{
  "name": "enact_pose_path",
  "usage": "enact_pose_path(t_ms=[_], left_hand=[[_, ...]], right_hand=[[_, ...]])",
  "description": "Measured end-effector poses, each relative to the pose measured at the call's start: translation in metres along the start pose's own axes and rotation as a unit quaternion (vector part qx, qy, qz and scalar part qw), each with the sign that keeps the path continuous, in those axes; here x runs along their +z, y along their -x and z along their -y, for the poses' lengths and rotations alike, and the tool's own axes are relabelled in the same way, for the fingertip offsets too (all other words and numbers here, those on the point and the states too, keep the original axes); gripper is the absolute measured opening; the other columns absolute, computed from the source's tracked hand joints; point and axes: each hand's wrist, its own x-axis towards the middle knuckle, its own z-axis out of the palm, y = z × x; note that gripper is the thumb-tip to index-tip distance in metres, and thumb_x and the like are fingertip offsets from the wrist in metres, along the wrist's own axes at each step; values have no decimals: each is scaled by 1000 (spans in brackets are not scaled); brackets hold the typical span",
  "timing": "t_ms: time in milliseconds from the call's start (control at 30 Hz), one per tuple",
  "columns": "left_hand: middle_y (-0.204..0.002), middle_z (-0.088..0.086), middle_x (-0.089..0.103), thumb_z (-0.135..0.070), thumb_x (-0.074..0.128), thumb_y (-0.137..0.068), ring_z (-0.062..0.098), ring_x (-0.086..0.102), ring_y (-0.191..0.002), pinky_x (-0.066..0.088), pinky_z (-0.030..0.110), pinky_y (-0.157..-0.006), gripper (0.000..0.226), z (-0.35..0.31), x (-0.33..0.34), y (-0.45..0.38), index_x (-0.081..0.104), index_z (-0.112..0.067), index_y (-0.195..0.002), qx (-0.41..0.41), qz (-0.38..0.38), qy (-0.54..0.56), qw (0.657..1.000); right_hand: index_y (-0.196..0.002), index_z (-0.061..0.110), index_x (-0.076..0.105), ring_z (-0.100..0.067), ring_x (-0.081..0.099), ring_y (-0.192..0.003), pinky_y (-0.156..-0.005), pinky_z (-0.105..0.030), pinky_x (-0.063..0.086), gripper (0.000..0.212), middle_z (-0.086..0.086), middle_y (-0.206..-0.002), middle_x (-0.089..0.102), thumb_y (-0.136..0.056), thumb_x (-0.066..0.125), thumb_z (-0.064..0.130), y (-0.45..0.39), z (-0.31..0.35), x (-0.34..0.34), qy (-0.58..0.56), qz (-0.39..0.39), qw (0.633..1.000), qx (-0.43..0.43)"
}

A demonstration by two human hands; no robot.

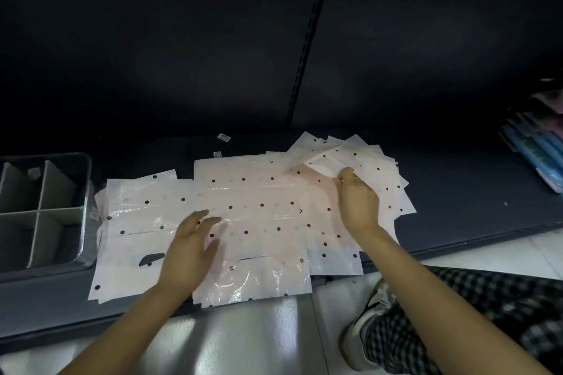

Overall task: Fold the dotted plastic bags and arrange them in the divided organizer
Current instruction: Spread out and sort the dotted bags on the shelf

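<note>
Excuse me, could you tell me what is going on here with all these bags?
A person is sorting pale dotted plastic bags spread flat over a dark shelf. The left hand lies flat with straight fingers on the bags, while the right hand pinches a bag's edge in the fanned pile to the right. The divided organizer sits at the left end of the shelf, and no folded bags show in it yet.

Dim scene: the dark shelf back [182,39] is nearly black. Glare streaks the glossy floor [243,338] and the plastic bags [243,201]. Wide-angle edges curve; overall focus is soft.
</note>
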Motion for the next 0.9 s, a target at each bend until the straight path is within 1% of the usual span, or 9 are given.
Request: enact_pose_path(t_ms=[133, 233, 300, 367, 467, 533, 633, 733, 900], left_hand=[[-129, -3, 54, -20, 57, -93, 12, 52, -112, 43, 16, -83, 28, -43, 8, -5, 57, -24, -121, -66, 63, 219, 972], [-124, 0, 57, -34, 49, -96, 15, 58, -109, 51, 24, -81, 26, -64, 9, -8, 53, -28, -120, -194, 119, 424, 877], [-114, 4, 61, -35, 48, -96, 20, 64, -100, 55, 32, -78, 28, -67, 9, -8, 48, -30, -123, -252, 122, 503, 818], [-101, 8, 63, -22, 55, -94, 22, 65, -88, 57, 30, -68, 34, -61, 9, -9, 43, -34, -124, -258, 94, 484, 831], [-83, 12, 58, 9, 55, -87, 25, 58, -72, 53, 33, -70, 46, -47, 14, -10, 53, -20, -122, -243, 57, 422, 871], [-77, 10, 52, 9, 57, -86, 23, 53, -68, 49, 31, -70, 38, -40, 20, -12, 60, -10, -119, -230, 81, 396, 885], [-95, 8, 55, -7, 57, -92, 20, 54, -86, 43, 30, -75, 26, -37, 29, -12, 64, -15, -116, -225, 136, 376, 888], [-121, 4, 52, -11, 50, -97, 19, 50, -110, 46, 28, -80, 27, -34, 38, -17, 61, -18, -120, -232, 111, 365, 895], [-138, 9, 37, -13, 51, -95, 23, 46, -115, 33, 31, -103, 37, -14, 26, -32, 51, -12, -132, -188, 48, 220, 956]], right_hand=[[-105, 7, 52, -26, 64, -79, -60, -29, 39, 16, -8, -89, 67, -97, 41, 16, 12, 61, 0, 20, 77, 996, -45], [-102, 8, 59, -28, 65, -82, -68, -33, 48, 20, -11, -89, 69, -96, 46, 21, 44, 100, 9, -142, 158, 977, -25], [-97, 9, 63, -23, 65, -80, -74, -31, 51, 17, -10, -90, 71, -93, 48, 14, 63, 116, 16, -313, 239, 919, 18], [-102, 10, 66, -16, 65, -82, -78, -24, 50, 20, -7, -95, 71, -93, 47, 9, 71, 117, 23, -384, 281, 879, 11], [-112, 6, 65, -19, 63, -98, -92, -27, 48, 23, -9, -109, 68, -91, 54, 5, 56, 91, 29, -392, 230, 890, 21], [-118, 8, 62, -19, 58, -108, -98, -29, 44, 27, -8, -119, 63, -92, 54, 6, 40, 60, 32, -360, 183, 913, 59], [-131, 10, 52, -21, 44, -127, -105, -25, 34, 38, -7, -136, 50, -94, 53, 13, 17, 8, 38, -260, 146, 950, 93], [-138, 22, 46, -21, 15, -143, -115, -33, 23, 43, -4, -154, 24, -96, 49, 30, 5, -40, 48, -143, 177, 965, 133], [-103, 21, 72, -18, 10, -145, -118, -34, 16, 24, -1, -155, 24, -95, 51, 29, -2, -75, 56, -201, 195, 951, 127]])
